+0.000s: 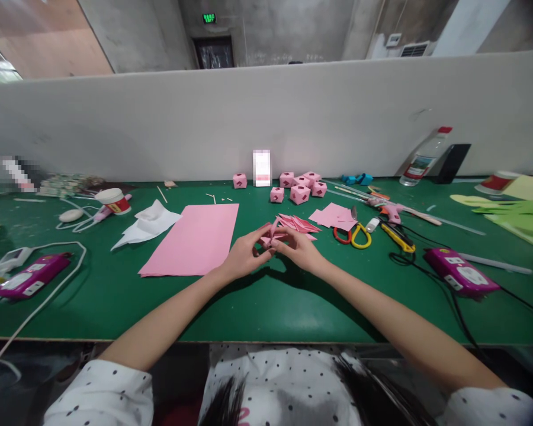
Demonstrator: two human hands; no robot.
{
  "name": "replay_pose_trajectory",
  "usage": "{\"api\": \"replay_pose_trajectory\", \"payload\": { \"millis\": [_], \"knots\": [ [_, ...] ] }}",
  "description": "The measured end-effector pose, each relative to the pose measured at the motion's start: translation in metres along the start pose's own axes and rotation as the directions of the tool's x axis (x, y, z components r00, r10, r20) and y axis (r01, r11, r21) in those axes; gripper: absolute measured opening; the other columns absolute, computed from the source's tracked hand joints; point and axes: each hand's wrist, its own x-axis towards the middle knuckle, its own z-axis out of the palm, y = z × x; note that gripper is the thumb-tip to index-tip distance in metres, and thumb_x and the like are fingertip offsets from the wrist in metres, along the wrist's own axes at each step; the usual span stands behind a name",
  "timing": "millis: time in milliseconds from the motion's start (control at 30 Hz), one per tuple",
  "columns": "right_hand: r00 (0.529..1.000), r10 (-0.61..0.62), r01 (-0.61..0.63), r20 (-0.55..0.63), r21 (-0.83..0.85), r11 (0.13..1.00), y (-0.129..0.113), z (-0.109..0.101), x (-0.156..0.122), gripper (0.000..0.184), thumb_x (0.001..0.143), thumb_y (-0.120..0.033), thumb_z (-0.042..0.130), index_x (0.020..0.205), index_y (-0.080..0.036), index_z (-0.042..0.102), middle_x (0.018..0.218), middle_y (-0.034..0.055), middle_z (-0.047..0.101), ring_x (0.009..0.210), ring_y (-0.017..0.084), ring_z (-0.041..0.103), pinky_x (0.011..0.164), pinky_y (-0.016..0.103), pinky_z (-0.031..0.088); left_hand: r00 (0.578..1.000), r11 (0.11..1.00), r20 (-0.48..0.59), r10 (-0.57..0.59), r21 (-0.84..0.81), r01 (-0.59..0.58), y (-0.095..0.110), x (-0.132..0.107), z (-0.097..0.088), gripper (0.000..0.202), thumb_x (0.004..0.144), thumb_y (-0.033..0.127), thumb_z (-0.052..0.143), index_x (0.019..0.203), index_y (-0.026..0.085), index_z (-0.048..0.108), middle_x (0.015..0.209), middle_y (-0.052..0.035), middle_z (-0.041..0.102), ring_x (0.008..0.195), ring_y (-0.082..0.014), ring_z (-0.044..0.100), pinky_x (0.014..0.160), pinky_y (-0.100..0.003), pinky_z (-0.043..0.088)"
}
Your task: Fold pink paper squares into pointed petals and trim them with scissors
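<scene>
Both hands meet over the middle of the green table (266, 307). My left hand (247, 254) and my right hand (297, 248) pinch a small folded pink paper piece (273, 235) between their fingertips, a little above the table. Just behind it lies a fan of folded pink paper units (299, 223). A large pink paper sheet (195, 239) lies flat to the left of my left hand. Several finished pink paper cubes (299, 188) stand farther back near the partition.
Cut pink squares (335, 216), red-and-yellow scissors (353, 235), a yellow utility knife (397, 236) and a pink glue gun (388, 210) lie to the right. Magenta power strips (459, 271) (31, 277) with cables sit at both sides. White crumpled paper (148, 225) lies left.
</scene>
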Motion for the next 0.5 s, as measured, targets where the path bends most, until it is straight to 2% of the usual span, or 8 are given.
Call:
{"api": "replay_pose_trajectory", "payload": {
  "millis": [33, 100, 200, 300, 400, 500],
  "knots": [
    [1.000, -0.015, 0.016, -0.014, 0.014, 1.000, 0.000, 0.001, 0.001, 0.044, 0.079, -0.045, 0.068, 0.114, -0.020, 0.059, 0.114, 0.0089, 0.066, 0.099, 0.021, 0.065, 0.078, 0.032, 0.056, 0.999, 1.000, 0.034, 0.005, -0.028, -0.004, 0.000, 0.000, 0.001, 0.064, 0.083, 0.039, 0.061, 0.141, 0.018, 0.045, 0.135, -0.0138, 0.056, 0.088, -0.0189, 0.063, 0.064, -0.025, 0.049],
    [0.999, -0.032, 0.032, -0.040, -0.002, 0.999, -0.001, -0.001, 0.002, 0.040, 0.080, -0.044, 0.067, 0.110, -0.019, 0.061, 0.108, 0.0079, 0.067, 0.097, 0.020, 0.065, 0.080, 0.033, 0.054, 0.997, 0.999, 0.077, 0.002, -0.050, 0.002, 0.000, -0.001, 0.002, 0.067, 0.083, 0.039, 0.062, 0.143, 0.019, 0.041, 0.139, -0.0145, 0.052, 0.091, -0.0202, 0.064, 0.067, -0.028, 0.051],
    [0.994, -0.038, 0.030, -0.104, -0.077, 0.997, 0.000, -0.008, 0.005, 0.031, 0.084, -0.048, 0.060, 0.087, -0.017, 0.065, 0.084, 0.0034, 0.066, 0.078, 0.017, 0.062, 0.075, 0.031, 0.051, 0.997, 0.994, 0.065, -0.031, -0.107, 0.038, 0.001, -0.001, 0.004, 0.060, 0.085, 0.039, 0.060, 0.140, 0.021, 0.044, 0.128, -0.0130, 0.060, 0.092, -0.0201, 0.064, 0.070, -0.029, 0.052],
    [0.991, 0.019, -0.020, -0.134, -0.008, 1.000, 0.001, -0.015, 0.006, 0.036, 0.084, -0.052, 0.058, 0.075, -0.017, 0.062, 0.070, -0.0001, 0.059, 0.066, 0.014, 0.055, 0.067, 0.028, 0.049, 0.988, 0.936, 0.007, -0.152, -0.320, 0.146, 0.002, 0.002, 0.004, 0.056, 0.086, 0.042, 0.060, 0.135, 0.021, 0.042, 0.115, -0.0112, 0.064, 0.088, -0.0183, 0.067, 0.061, -0.024, 0.051],
    [0.987, 0.119, -0.105, -0.112, 0.125, 0.987, 0.000, -0.016, 0.004, 0.038, 0.080, -0.055, 0.062, 0.074, -0.018, 0.062, 0.070, -0.0007, 0.059, 0.065, 0.013, 0.055, 0.063, 0.026, 0.049, 0.956, 0.842, 0.011, -0.294, -0.470, 0.265, 0.004, 0.006, 0.000, 0.044, 0.083, 0.047, 0.062, 0.114, 0.018, 0.051, 0.088, -0.0037, 0.063, 0.065, -0.0124, 0.064, 0.050, -0.020, 0.047],
    [0.984, 0.168, -0.156, -0.055, 0.173, 0.972, -0.005, -0.011, 0.001, 0.040, 0.078, -0.057, 0.065, 0.072, -0.017, 0.062, 0.069, -0.0009, 0.059, 0.064, 0.013, 0.055, 0.062, 0.026, 0.050, 0.950, 0.837, 0.106, -0.294, -0.452, 0.309, 0.006, 0.007, -0.002, 0.035, 0.083, 0.050, 0.060, 0.086, 0.016, 0.057, 0.069, 0.0007, 0.057, 0.058, -0.0105, 0.058, 0.048, -0.019, 0.045]
  ]
}}
